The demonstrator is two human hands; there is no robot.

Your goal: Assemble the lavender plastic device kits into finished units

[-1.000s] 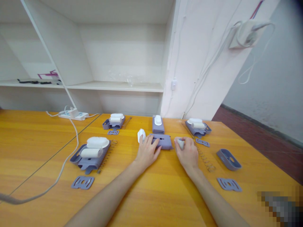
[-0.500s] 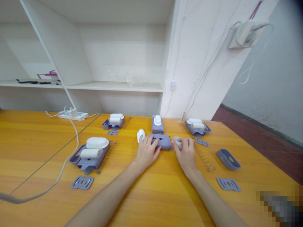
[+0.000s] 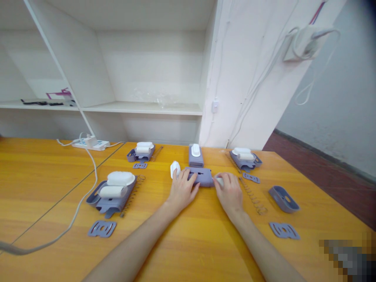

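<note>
The grey tray lies crosswise on the counter between 2 hands: left hand spread open on its left end, right hand curled around a white piece at its right end.

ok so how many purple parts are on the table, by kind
shells: 6
flat plates: 4
total: 10
</note>
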